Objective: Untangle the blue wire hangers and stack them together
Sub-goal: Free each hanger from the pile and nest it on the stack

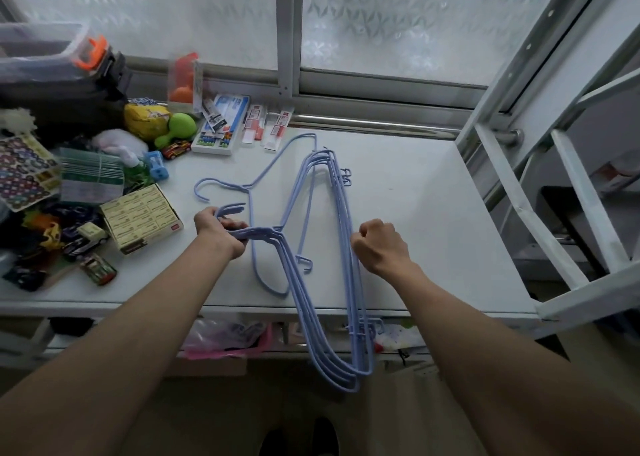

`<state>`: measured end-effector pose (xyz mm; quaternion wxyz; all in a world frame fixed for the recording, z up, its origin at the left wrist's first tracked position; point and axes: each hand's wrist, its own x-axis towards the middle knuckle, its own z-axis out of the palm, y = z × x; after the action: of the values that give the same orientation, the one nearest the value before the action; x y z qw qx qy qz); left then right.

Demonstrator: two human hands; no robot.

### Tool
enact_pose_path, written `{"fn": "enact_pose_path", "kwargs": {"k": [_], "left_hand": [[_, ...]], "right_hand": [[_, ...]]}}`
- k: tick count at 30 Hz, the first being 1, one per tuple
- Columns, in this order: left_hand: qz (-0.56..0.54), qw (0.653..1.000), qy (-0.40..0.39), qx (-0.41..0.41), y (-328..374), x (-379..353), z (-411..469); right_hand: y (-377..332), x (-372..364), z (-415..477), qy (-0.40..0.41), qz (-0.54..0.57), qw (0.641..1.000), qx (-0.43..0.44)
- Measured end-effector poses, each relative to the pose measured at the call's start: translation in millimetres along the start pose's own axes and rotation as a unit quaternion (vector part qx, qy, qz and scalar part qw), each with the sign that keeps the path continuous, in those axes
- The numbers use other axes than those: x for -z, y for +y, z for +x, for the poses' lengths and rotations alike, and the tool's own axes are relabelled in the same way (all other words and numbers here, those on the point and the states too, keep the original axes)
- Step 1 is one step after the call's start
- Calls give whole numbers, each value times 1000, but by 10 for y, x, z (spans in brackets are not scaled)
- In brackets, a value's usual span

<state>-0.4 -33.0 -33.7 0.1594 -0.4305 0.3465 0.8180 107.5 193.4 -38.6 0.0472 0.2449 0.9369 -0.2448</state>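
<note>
Several blue wire hangers (341, 213) are bunched together over the white table (433, 213); their lower corners overhang the front edge. My left hand (221, 234) is shut on the hooks and necks of this bunch. My right hand (379, 246) is closed around the long straight bars on the bunch's right side. One separate blue hanger (254, 185) lies flat on the table to the left, its hook pointing left, crossing under the bunch.
Clutter fills the table's left: a box of small cartons (140, 218), toy cars (98, 268), sticker sheets (24, 171), a green toy (178, 128), stationery packs (225, 126). A window frame (287, 40) is behind. White metal bars (519, 192) stand at the right.
</note>
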Motion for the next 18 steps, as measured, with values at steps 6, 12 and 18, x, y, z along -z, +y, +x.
{"fn": "enact_pose_path", "kwargs": {"k": [6,12,18], "left_hand": [[35,999,-39,0,30,19,28],[51,993,-89,-56,83,-34,72],[9,990,-119,-79,245,-39,87]], "right_hand": [[-147,-177,93,-60,32,997,-22],[-256,-210,189,-45,5,998,-33],[-369,-114,372,-24,200,979,-30]]}}
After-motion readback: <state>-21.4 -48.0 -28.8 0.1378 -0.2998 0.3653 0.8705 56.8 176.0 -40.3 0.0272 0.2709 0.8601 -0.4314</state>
